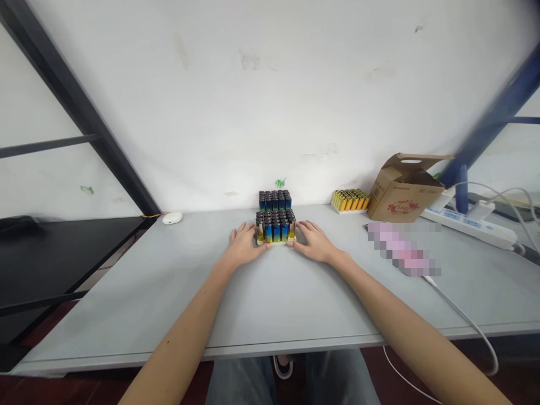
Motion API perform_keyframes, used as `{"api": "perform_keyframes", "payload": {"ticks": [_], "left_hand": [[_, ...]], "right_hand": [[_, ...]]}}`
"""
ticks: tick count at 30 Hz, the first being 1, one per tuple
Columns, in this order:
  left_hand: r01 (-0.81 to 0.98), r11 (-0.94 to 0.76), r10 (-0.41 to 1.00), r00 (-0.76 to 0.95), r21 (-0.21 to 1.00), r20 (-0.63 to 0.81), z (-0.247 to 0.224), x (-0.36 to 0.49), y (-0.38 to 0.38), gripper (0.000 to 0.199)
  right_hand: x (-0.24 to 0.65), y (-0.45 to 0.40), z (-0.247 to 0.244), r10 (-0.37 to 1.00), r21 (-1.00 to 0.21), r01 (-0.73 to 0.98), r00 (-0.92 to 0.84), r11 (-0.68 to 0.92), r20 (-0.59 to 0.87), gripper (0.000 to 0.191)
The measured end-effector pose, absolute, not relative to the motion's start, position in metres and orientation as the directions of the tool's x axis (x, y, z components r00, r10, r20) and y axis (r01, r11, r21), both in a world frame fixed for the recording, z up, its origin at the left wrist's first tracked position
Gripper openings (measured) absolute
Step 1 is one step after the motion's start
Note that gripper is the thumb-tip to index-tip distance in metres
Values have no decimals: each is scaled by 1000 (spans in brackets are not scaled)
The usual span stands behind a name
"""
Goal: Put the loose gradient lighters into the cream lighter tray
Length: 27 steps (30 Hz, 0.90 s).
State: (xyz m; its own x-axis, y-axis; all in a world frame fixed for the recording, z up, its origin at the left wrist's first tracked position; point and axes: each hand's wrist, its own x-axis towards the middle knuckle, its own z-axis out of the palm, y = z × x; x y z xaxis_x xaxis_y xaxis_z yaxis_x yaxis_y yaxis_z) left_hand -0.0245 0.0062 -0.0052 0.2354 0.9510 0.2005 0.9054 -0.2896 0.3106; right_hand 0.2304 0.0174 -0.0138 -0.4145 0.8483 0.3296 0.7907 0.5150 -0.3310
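Observation:
A pale tray (pixel 277 242) packed with several upright lighters (pixel 276 230), blue and yellow with black tops, stands on the grey table. My left hand (pixel 246 243) holds its left end, thumb at the front corner and fingers along the side. At the right end my right hand (pixel 313 241) grips it the same way. Directly behind, near the wall, stands a second group of dark blue lighters (pixel 275 201) with black tops; neither hand touches it.
Yellow lighters (pixel 351 201) in a white tray stand at the back right, beside an open cardboard box (pixel 400 194). Further right lie a power strip (pixel 472 226) and a blurred pink object (pixel 400 248) with a cable. A white case (pixel 172 217) sits back left.

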Motion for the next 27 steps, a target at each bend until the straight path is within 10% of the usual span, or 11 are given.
{"api": "perform_keyframes", "payload": {"ticks": [15, 27], "left_hand": [[800, -421, 901, 317, 427, 294, -3, -26, 10, 41], [796, -400, 915, 322, 454, 242, -1, -18, 3, 59]], "right_hand": [[248, 27, -10, 783, -347, 706, -506, 617, 362, 84], [244, 26, -14, 784, -360, 704, -484, 613, 389, 58]]}}
